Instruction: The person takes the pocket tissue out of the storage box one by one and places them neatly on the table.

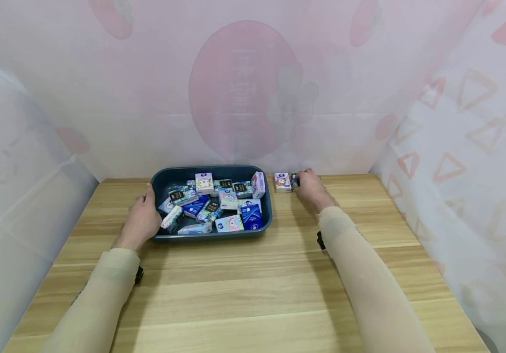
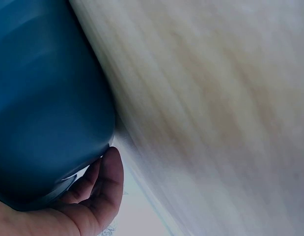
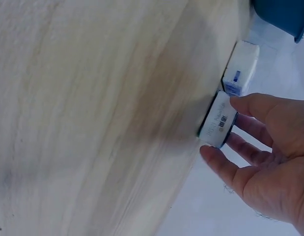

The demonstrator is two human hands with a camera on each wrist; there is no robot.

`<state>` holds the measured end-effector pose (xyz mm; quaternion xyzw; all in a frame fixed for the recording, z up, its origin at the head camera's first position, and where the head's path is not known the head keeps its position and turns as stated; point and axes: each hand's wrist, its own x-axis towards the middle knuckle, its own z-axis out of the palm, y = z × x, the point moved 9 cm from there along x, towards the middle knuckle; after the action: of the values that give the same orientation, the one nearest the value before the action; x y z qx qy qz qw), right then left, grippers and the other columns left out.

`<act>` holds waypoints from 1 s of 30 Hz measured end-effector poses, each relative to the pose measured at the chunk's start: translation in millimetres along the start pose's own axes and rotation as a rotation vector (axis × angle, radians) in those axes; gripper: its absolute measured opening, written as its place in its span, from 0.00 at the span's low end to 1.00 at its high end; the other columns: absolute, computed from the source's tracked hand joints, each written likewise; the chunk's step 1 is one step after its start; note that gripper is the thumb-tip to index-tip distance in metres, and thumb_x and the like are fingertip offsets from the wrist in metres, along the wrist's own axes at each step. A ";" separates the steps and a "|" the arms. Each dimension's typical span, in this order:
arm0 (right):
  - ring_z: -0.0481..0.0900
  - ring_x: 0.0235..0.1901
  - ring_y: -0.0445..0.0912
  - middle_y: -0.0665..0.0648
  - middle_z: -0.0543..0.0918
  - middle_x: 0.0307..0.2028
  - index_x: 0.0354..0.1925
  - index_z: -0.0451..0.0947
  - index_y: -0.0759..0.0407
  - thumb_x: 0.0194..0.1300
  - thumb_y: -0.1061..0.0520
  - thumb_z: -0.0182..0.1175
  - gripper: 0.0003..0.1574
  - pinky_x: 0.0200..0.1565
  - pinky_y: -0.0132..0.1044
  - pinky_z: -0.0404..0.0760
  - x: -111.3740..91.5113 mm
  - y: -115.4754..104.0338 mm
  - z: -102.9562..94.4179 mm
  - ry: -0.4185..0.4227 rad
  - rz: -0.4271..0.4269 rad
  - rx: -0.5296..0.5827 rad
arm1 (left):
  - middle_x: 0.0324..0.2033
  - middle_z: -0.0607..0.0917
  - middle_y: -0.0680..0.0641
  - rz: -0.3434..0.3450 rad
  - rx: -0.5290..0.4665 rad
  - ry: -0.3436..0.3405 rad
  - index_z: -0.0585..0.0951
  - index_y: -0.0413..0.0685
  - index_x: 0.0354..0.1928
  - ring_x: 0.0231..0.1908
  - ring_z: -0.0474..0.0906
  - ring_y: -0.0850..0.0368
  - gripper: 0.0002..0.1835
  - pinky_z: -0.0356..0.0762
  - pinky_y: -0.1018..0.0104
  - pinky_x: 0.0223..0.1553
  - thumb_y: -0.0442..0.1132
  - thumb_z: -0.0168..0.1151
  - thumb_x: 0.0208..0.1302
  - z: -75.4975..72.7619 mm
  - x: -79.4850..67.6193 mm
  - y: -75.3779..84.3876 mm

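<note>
A dark teal plastic basin (image 1: 211, 237) stands at the back of the table, filled with several small tissue packs (image 1: 229, 223) in blue, white and patterned wrappers. My left hand (image 1: 141, 219) grips its left end, thumb at the rim; in the left wrist view the fingers (image 2: 111, 184) curl against the outer wall. Right of the basin, my right hand (image 1: 313, 189) holds a dark patterned tissue pack (image 3: 218, 120) at the table's back, between thumb and fingers. Beside that pack lies a white and purple tissue pack (image 1: 282, 182), which seems to touch it in the right wrist view.
The wooden table (image 1: 235, 294) extends in front of both arms. A pale printed cloth (image 1: 147, 98) rises along its back edge, with similar cloth on the left and right sides. Black straps (image 1: 320, 240) sit on both wrists.
</note>
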<state>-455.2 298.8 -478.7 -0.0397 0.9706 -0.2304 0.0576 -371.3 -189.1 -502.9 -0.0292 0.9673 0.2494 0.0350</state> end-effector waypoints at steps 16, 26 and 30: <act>0.77 0.80 0.70 0.74 0.77 0.80 0.82 0.76 0.70 0.87 0.54 0.65 0.35 0.86 0.65 0.76 -6.3 -41.7 -17.7 0.073 -0.097 -0.092 | 0.83 0.58 0.09 0.006 0.007 0.018 0.32 0.35 0.95 0.77 0.68 0.10 0.50 0.72 0.14 0.78 0.26 0.46 0.82 0.9 3.3 -0.9; 0.82 0.77 0.72 0.72 0.80 0.80 0.81 0.78 0.66 0.86 0.53 0.65 0.35 0.82 0.64 0.81 -20.1 -84.5 -14.2 0.105 -0.181 -0.137 | 0.85 0.55 0.10 -0.014 -0.011 0.001 0.30 0.37 0.95 0.80 0.64 0.09 0.51 0.69 0.13 0.79 0.26 0.45 0.82 2.6 2.6 -2.2; 0.83 0.77 0.68 0.70 0.81 0.80 0.82 0.78 0.66 0.87 0.54 0.66 0.34 0.82 0.59 0.83 -26.3 -99.9 -7.7 0.092 -0.206 -0.147 | 0.85 0.55 0.10 -0.011 -0.012 -0.001 0.30 0.38 0.95 0.80 0.65 0.10 0.51 0.70 0.13 0.79 0.26 0.46 0.82 2.6 2.2 -1.6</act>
<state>-425.1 216.0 -424.2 -0.1326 0.9773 -0.1647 -0.0138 -373.2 -189.3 -506.1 -0.0346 0.9656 0.2549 0.0367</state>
